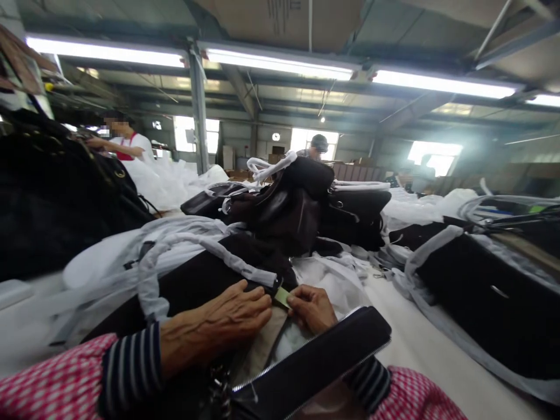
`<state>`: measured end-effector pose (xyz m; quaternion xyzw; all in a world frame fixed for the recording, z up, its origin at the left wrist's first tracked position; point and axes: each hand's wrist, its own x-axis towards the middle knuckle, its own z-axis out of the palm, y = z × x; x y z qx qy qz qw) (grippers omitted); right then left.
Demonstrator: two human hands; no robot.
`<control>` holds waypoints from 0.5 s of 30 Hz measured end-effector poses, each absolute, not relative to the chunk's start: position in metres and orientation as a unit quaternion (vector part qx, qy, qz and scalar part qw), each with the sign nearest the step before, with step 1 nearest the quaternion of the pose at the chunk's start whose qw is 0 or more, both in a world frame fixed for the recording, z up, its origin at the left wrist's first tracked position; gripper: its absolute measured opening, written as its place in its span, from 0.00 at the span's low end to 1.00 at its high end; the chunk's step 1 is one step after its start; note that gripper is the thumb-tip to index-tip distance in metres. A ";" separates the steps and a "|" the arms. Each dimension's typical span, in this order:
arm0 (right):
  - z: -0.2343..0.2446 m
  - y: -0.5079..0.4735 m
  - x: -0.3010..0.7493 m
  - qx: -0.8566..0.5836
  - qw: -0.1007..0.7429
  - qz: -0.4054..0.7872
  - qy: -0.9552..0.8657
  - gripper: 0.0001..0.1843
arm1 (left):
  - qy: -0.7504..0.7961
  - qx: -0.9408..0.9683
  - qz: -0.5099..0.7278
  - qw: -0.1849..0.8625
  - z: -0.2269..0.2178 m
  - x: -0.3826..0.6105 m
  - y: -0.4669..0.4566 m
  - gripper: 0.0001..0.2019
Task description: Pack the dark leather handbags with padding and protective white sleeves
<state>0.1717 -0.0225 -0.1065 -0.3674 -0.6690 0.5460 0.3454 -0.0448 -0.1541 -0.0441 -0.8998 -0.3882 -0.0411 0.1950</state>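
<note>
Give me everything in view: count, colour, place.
Green strip: one, pale green, centre
Near bag: one, black, front left
Wrapped handle: one, white, on near bag
Zip-edged panel: one, black, front centre
Right bag: one, black, right side
Bag heap: several, dark, middle
Left bags: count unclear, black, left side
Wrapping: many pieces, white, around bags
Table: one, whitish, below bags
Tube lights: four, white, overhead
Windows: at least three, bright, background
Clock: one, white, background
People: at least two, one wearing red, background
Sleeves: two, pink-white checked, bottom
Left hand: one, bare, flat on near bag
Right hand: one, bare, pinching green strip
</note>
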 end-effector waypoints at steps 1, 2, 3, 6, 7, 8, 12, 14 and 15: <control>-0.102 -0.026 0.171 -0.366 0.321 0.557 -0.672 0.16 | -0.380 -0.907 -0.042 0.178 -0.038 -0.043 -0.152 0.18; -0.097 -0.029 0.171 -0.365 0.294 0.569 -0.676 0.16 | -0.376 -0.912 -0.047 0.157 -0.034 -0.042 -0.149 0.16; -0.093 -0.033 0.170 -0.364 0.264 0.583 -0.677 0.16 | -0.377 -0.915 -0.054 0.133 -0.031 -0.042 -0.146 0.14; -0.081 -0.038 0.168 -0.377 0.185 0.627 -0.656 0.16 | -0.393 -0.913 -0.069 0.084 -0.031 -0.047 -0.137 0.12; -0.079 -0.038 0.168 -0.380 0.170 0.641 -0.645 0.16 | -0.397 -0.912 -0.069 0.075 -0.032 -0.049 -0.134 0.11; -0.077 -0.037 0.167 -0.380 0.157 0.654 -0.635 0.15 | -0.399 -0.912 -0.069 0.069 -0.034 -0.051 -0.131 0.11; -0.074 -0.032 0.161 -0.358 0.155 0.672 -0.629 0.11 | -0.391 -0.916 -0.078 0.047 -0.041 -0.057 -0.125 0.10; -0.074 -0.030 0.156 -0.356 0.180 0.662 -0.634 0.10 | -0.383 -0.918 -0.087 0.050 -0.041 -0.057 -0.125 0.11; -0.075 -0.030 0.153 -0.357 0.194 0.657 -0.635 0.10 | -0.382 -0.918 -0.092 0.052 -0.040 -0.057 -0.126 0.10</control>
